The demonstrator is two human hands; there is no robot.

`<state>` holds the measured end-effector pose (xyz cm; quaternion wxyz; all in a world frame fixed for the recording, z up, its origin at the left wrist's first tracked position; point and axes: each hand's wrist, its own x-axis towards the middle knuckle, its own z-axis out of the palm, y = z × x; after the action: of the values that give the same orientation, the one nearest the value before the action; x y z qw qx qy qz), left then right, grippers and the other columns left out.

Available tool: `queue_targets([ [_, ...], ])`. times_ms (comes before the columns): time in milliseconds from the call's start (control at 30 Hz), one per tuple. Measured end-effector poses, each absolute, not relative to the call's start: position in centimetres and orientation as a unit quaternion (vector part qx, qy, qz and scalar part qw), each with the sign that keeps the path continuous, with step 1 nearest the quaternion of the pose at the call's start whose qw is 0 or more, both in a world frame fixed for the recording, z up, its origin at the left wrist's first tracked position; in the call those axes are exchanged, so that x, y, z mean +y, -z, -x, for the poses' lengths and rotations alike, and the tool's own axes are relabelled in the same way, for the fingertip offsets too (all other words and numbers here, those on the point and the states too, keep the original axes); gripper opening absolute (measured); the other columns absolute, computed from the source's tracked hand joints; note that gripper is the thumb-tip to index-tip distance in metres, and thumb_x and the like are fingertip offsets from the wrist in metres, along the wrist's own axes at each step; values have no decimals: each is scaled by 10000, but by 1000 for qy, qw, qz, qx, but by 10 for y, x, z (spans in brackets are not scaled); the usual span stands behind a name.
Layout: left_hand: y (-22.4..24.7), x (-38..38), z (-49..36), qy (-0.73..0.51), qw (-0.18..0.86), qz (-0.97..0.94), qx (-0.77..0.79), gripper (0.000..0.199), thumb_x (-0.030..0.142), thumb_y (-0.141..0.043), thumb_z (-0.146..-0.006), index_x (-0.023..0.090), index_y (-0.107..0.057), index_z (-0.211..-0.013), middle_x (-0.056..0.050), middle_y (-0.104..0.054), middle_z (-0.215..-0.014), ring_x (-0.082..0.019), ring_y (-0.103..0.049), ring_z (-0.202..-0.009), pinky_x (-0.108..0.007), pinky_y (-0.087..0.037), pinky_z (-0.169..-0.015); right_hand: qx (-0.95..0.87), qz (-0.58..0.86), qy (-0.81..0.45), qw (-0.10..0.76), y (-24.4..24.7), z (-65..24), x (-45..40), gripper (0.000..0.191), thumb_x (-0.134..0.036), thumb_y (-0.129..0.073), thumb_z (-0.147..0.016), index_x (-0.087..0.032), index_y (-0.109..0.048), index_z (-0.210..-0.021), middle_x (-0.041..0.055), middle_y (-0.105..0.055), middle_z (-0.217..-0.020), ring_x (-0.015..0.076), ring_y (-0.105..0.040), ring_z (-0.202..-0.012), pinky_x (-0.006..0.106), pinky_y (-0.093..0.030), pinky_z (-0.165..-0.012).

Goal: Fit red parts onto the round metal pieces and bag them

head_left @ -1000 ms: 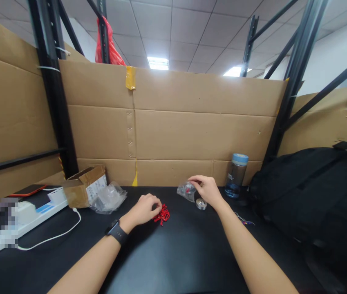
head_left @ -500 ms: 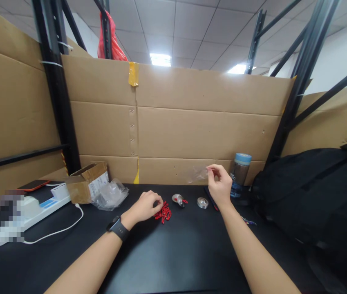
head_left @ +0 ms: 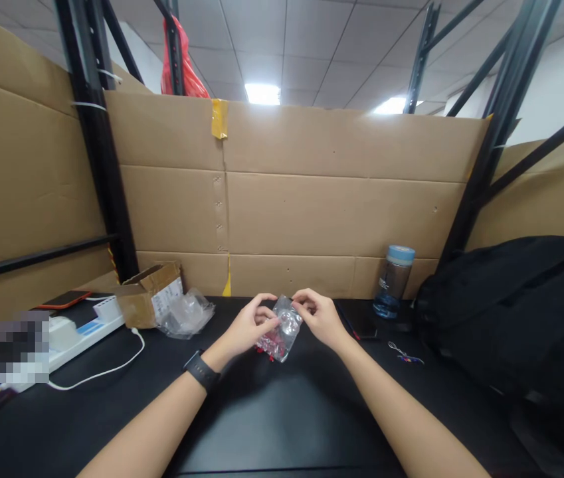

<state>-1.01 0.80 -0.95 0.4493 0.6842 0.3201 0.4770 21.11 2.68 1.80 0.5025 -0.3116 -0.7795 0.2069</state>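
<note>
A small clear plastic bag (head_left: 285, 337) hangs over the middle of the black table, its upper part between my two hands. My right hand (head_left: 317, 316) pinches its upper right edge. My left hand (head_left: 252, 326), with a dark watch on the wrist, is at the bag's left side, thumb and fingers curled towards it; whether it grips the plastic is hard to tell. Red pieces (head_left: 265, 353) lie behind and below the bag, partly covered by it. Something round and shiny shows through the plastic.
At the left are an open cardboard box (head_left: 149, 299), crumpled plastic (head_left: 188, 315) and a white power strip (head_left: 80, 340) with a cable. At the right stand a bottle (head_left: 392, 282) and a black backpack (head_left: 515, 332). A dark phone (head_left: 365, 330) and a small corded trinket (head_left: 406, 356) lie nearby.
My right hand has come down and left with the plastic bag, to beside my left hand. My left hand has risen slightly from the red pieces to the bag.
</note>
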Motion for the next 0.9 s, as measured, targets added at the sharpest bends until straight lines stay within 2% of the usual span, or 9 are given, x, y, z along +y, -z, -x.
queue_targets([
  [100,9,9,14,-487,390,-701,346,530,342,-706,-856,212,-451,-1303,-29,-676,-889,-131,-650,-695,-237,-504,-655,-800,311,-181,480,-16,-210,25,162,-324,-603,-933,-212,-643,-1042,45,-684,-960,132,-620,-639,252,-479,-571],
  [233,3,23,39,-504,235,-722,411,472,235,-647,-839,231,-472,-1277,-38,-670,-1031,-104,-624,-641,-238,-505,-644,-828,312,-111,452,-11,-215,33,241,-260,-576,-938,-220,-604,-1174,69,-632,-1071,155,-619,-771,293,-510,-705],
  [333,-5,33,72,-516,40,-694,500,229,181,-550,-826,202,-628,-1040,-54,-645,-1026,-158,-651,-782,-289,-528,-770,-854,318,-89,401,-1,-220,41,201,-170,-567,-909,-216,-633,-1094,66,-625,-1051,184,-615,-890,335,-503,-833],
  [400,-12,36,96,-496,-57,-641,582,227,193,-505,-830,180,-689,-963,-76,-638,-969,-197,-653,-830,-327,-521,-850,-871,326,-89,358,7,-222,46,174,-137,-582,-884,-210,-654,-1024,66,-636,-1051,202,-615,-971,355,-485,-909],
  [467,-17,34,119,-440,-114,-603,656,282,228,-481,-848,156,-726,-967,-113,-663,-960,-243,-651,-911,-355,-497,-915,-880,339,-87,320,17,-224,51,202,-131,-610,-862,-204,-668,-1041,80,-644,-1101,220,-613,-1043,369,-466,-964],
  [567,-21,27,144,-310,-116,-582,743,321,293,-503,-840,157,-766,-965,-159,-711,-1000,-310,-654,-985,-390,-490,-900,-888,361,-83,274,30,-225,58,292,-149,-664,-823,-195,-680,-1111,107,-642,-1183,245,-609,-1105,377,-459,-992],
  [667,-20,21,154,-208,-120,-551,799,323,371,-576,-788,189,-785,-952,-196,-722,-1051,-396,-632,-1053,-451,-478,-856,-891,368,-92,248,38,-225,63,289,-182,-693,-817,-198,-701,-1106,104,-658,-1164,243,-625,-1092,362,-469,-978],
  [800,-15,24,154,-126,-62,-538,831,355,414,-622,-759,171,-772,-970,-226,-728,-1057,-434,-628,-1075,-519,-419,-904,-887,377,-105,245,40,-223,66,215,-239,-700,-844,-203,-731,-1054,98,-669,-1121,223,-651,-1037,335,-480,-947],
  [900,-5,30,155,-114,-3,-540,834,335,463,-629,-773,216,-773,-947,-209,-737,-1053,-443,-639,-1074,-582,-354,-956,-885,387,-106,234,36,-223,64,187,-244,-720,-830,-201,-750,-1009,94,-693,-1076,223,-669,-1002,324,-483,-922],
])
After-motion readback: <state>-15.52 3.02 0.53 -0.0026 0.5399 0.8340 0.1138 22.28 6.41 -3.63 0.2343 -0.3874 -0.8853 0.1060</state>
